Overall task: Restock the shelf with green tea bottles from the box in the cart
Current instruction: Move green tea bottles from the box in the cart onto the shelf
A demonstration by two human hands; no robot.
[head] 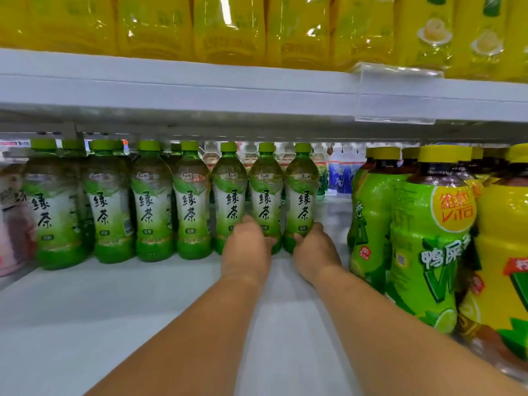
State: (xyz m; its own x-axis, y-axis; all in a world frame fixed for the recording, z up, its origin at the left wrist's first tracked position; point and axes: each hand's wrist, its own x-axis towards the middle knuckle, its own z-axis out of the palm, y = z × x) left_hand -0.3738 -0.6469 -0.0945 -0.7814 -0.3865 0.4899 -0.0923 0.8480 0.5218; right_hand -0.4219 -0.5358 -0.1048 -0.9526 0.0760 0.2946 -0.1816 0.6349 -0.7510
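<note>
Several green tea bottles stand upright in a row deep on the white shelf (pixel 114 304), with green caps and white-green labels. My left hand (pixel 247 252) is wrapped around the base of the second bottle from the right (pixel 265 195). My right hand (pixel 315 252) grips the base of the rightmost green tea bottle (pixel 302 192). Both bottles rest on the shelf, side by side, next to a third one (pixel 229 192). The box and the cart are out of view.
Larger lime-green and yellow tea bottles (pixel 428 238) crowd the shelf on the right, close to my right forearm. A pinkish bottle (pixel 11 218) stands at the far left. The shelf above (pixel 200 90) carries yellow drink packs and hangs low over the caps.
</note>
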